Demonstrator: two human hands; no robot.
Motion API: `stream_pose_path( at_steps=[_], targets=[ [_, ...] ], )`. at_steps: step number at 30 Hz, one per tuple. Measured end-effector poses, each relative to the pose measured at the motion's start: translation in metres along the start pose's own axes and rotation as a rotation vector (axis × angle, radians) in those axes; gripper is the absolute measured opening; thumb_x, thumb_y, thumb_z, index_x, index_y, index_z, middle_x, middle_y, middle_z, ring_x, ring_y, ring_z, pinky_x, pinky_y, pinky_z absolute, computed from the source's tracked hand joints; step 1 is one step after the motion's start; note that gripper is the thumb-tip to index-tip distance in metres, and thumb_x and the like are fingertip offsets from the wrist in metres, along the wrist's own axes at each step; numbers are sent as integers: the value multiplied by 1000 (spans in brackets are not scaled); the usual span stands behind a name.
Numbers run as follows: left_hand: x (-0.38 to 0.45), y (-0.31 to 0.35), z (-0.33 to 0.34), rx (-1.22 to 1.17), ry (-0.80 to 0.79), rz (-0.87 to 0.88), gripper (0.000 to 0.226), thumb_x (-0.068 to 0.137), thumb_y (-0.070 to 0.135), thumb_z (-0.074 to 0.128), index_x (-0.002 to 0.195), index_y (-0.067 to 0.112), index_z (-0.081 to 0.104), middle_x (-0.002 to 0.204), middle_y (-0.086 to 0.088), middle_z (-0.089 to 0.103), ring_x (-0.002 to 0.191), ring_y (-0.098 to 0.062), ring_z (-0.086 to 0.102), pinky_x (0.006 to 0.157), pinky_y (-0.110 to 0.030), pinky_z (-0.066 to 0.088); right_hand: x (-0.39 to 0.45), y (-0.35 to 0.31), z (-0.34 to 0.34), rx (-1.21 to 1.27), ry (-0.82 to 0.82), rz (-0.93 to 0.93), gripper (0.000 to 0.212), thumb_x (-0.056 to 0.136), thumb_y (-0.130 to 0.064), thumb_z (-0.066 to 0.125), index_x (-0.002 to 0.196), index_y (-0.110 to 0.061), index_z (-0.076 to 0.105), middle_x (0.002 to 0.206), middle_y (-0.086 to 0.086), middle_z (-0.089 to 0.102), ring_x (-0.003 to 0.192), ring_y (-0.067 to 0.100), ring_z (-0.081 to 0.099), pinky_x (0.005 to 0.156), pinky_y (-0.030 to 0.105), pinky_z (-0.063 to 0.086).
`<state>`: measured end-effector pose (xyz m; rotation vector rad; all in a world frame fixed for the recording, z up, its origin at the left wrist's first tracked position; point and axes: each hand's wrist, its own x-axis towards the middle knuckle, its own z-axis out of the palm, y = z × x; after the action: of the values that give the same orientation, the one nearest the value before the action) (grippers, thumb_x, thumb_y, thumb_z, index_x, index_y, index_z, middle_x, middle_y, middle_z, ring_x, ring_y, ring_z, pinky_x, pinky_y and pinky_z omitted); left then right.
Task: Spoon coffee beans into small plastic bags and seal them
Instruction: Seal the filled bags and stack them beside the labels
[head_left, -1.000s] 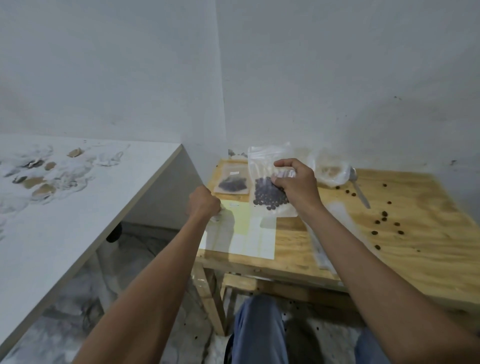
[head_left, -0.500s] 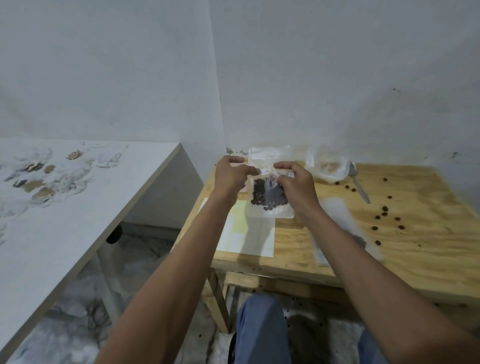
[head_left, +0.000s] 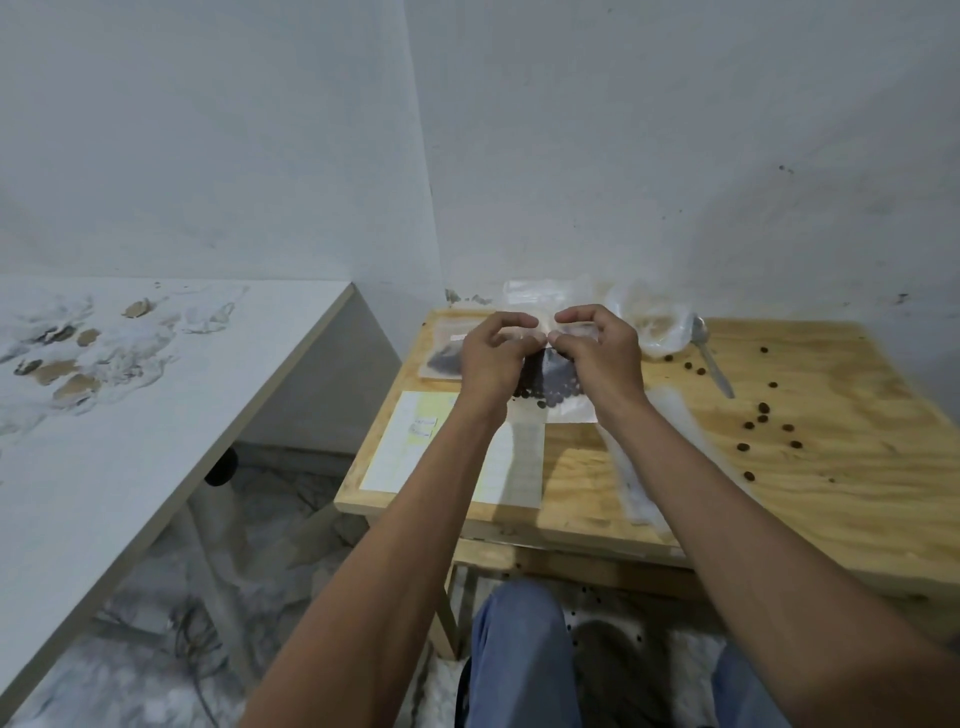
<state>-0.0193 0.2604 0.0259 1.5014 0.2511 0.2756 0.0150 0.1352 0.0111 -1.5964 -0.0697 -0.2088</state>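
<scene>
bag in hand: small clear bag (head_left: 558, 387) being held up over the far-left part of the wooden table (head_left: 831, 467), dark coffee beans (head_left: 553, 388) settling in its lower half, nothing visibly spilling out

left hand (head_left: 491, 358): pinching the bag's top strip from the left, thumb and fingers curled onto it

right hand (head_left: 597, 353): pinching the same strip from the right, fingertips (head_left: 558, 339) nearly touching the left hand's in the middle

key relation: top edge running left to right between the two pinches, bag hanging straight down below, both hands equally near. Guessing the seal gets pressed outward from that center point along the strip

seal status: can't tell if it's already closed, fingers covering the strip

finished bag (head_left: 447, 358): lying flat near the far-left corner, just beyond the left hand, small dark pile of beans inside

supply bag (head_left: 657, 325): crumpled clear plastic at the far edge, right of the hands, contents too blurry to call

spoon (head_left: 711, 358): lying on the table beside that plastic, handle pointing toward the near-right

loose beans (head_left: 761, 415): scattered across the right half of the table

paper sheet (head_left: 410, 447): lying flat at the near-left corner, under the left forearm
</scene>
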Motion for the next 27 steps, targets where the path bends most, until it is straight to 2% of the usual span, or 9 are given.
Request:
stream_pose_path(
  at_steps=[3, 7, 10, 14, 16, 19, 22, 24, 27],
  targets=[
    [1, -6, 1, -62, 34, 6, 20, 86, -5, 71, 102, 5, 72, 87, -11, 67, 66, -16, 67, 59, -24, 56, 0, 2, 4, -26, 15, 12, 23, 79, -5, 70, 84, -27, 73, 100, -6, 72, 98, 19, 68, 86, 44, 60],
    [10, -18, -9, 27, 0, 41, 27, 89, -3, 65, 112, 11, 72, 94, -11, 64, 75, -20, 64, 58, -22, 54, 2, 8, 14, -86, 12, 55, 34, 81, 0, 57, 89, -30, 71, 107, -6, 70, 94, 21, 69, 80, 42, 59],
    [22, -21, -26, 170, -65, 71, 33, 91, 5, 67, 121, 21, 68, 104, -17, 64, 79, -20, 64, 58, -22, 51, 10, 12, 25, -97, 13, 75, 30, 85, -3, 63, 92, -31, 70, 109, 0, 70, 96, 22, 69, 80, 40, 60],
    [49, -24, -51, 223, 109, 125, 32, 84, 11, 75, 113, 23, 72, 108, -12, 65, 93, -28, 68, 68, -28, 57, 24, 14, 49, -193, -77, 79, 22, 84, -15, 74, 101, -28, 70, 99, 5, 70, 88, 20, 67, 66, 26, 52],
    [65, -28, -61, 242, 179, 112, 29, 80, 15, 75, 108, 26, 73, 105, -9, 66, 96, -30, 68, 78, -39, 61, 33, 18, 65, -280, -153, 91, 27, 80, -15, 76, 104, -27, 72, 101, 4, 70, 91, 21, 67, 70, 29, 55],
    [90, -33, -75, 303, 157, 53, 41, 78, 17, 73, 119, 19, 71, 111, -8, 66, 101, -28, 68, 92, -45, 58, 49, 25, 86, -352, -194, 126, 31, 81, -13, 76, 111, -22, 72, 108, 2, 70, 93, 18, 67, 79, 33, 58],
    [112, -36, -85, 431, 94, 35, 52, 82, 11, 77, 133, 7, 64, 129, -16, 64, 115, -32, 64, 101, -43, 54, 66, 36, 104, -417, -177, 127, 32, 83, -15, 78, 115, -18, 73, 115, 5, 70, 102, 20, 67, 92, 36, 57],
    [126, -41, -89, 561, 112, 33, 51, 85, 11, 78, 133, 5, 64, 132, -15, 64, 117, -30, 63, 104, -40, 51, 73, 45, 115, -472, -190, 125, 34, 83, -19, 80, 117, -16, 73, 118, 6, 70, 106, 22, 67, 95, 38, 56],
    [136, -54, -93, 716, 148, 22, 40, 89, 16, 73, 127, 6, 69, 130, -12, 68, 116, -25, 65, 99, -27, 50, 77, 60, 127, -663, -260, 102, 40, 84, -32, 80, 121, -20, 72, 124, 3, 69, 110, 23, 67, 94, 37, 56]
  ],
)
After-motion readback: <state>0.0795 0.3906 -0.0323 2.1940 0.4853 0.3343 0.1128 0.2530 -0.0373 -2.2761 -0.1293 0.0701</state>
